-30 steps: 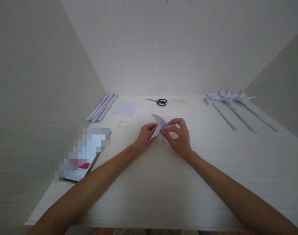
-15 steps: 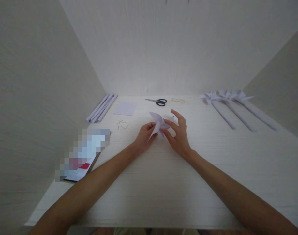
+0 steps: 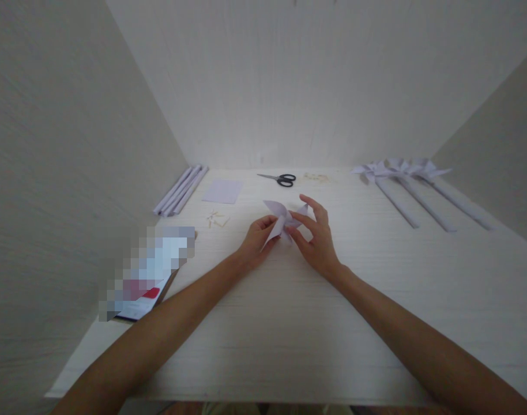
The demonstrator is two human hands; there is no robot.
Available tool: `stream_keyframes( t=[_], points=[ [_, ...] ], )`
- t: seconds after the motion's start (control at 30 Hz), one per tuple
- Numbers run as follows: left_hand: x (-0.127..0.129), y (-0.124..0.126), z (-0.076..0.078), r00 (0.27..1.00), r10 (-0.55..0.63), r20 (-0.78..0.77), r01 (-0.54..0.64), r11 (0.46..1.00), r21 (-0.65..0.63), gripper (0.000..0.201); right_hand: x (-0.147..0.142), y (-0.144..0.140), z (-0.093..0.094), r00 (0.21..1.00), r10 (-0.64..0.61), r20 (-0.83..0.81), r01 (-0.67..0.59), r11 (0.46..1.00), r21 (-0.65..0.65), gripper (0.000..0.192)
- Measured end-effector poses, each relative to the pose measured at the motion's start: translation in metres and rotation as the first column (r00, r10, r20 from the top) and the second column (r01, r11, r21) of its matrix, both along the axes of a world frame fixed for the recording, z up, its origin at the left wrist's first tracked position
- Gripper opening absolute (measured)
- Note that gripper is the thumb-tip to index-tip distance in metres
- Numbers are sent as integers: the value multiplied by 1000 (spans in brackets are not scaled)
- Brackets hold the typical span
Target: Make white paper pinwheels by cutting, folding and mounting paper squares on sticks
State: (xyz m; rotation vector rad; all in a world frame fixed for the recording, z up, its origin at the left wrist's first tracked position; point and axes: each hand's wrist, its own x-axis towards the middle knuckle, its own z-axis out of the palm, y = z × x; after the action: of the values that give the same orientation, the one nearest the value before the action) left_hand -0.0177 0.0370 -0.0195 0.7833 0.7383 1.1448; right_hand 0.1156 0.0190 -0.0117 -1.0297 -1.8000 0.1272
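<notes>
While the left hand (image 3: pixel 258 239) grips a folded paper pinwheel (image 3: pixel 281 223), the right hand (image 3: pixel 317 242) touches its middle, perhaps pinching; I cannot tell. Its blades look curled in, no stick visible. Three stick-mounted pinwheels (image 3: pixel 425 204) lie right of the hands; rolled sticks (image 3: pixel 181 191), a paper square (image 3: pixel 222 191) and a blurred phone (image 3: pixel 153 271) lie left, scissors (image 3: pixel 279 180) beyond. Right fingers partly hide the blades' join.

Two hands (image 3: pixel 255 237), four paper pinwheels (image 3: pixel 279 226), one pair of scissors (image 3: pixel 278 178), one paper square (image 3: pixel 222 191), one phone (image 3: pixel 162 268), perhaps four paper rolls (image 3: pixel 179 190).
</notes>
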Motion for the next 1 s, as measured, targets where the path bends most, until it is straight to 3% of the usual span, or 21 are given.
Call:
stream_keyframes(
  t=[0.13,0.27,0.33,0.43,0.53,0.6,0.73,1.0],
  points=[
    [-1,3,4,996,-4,93,11,997,-76,4,2,-1,1,997,11,-72,-13,1000,-27,37],
    [-5,5,8,971,77,225,-29,978,-208,19,4,8,-5,913,61,-404,-158,965,-210,57],
    [-7,4,9,972,82,219,-27,971,-239,22,3,14,-9,794,73,-604,-311,902,-300,54],
    [-7,2,9,985,13,174,28,971,-237,19,0,18,-12,641,77,-763,-531,763,-369,36],
    [-5,2,9,987,-104,125,123,980,-155,15,-3,14,-9,553,105,-827,-690,613,-384,26],
    [-4,3,9,979,-181,89,190,977,-100,15,-4,11,-5,514,98,-852,-737,559,-380,27],
    [0,2,9,966,-250,72,254,965,-60,14,-4,9,-4,488,40,-872,-744,542,-391,23],
    [0,1,5,970,-229,87,234,970,-61,9,-1,12,-8,503,46,-863,-736,547,-400,20]
  ],
)
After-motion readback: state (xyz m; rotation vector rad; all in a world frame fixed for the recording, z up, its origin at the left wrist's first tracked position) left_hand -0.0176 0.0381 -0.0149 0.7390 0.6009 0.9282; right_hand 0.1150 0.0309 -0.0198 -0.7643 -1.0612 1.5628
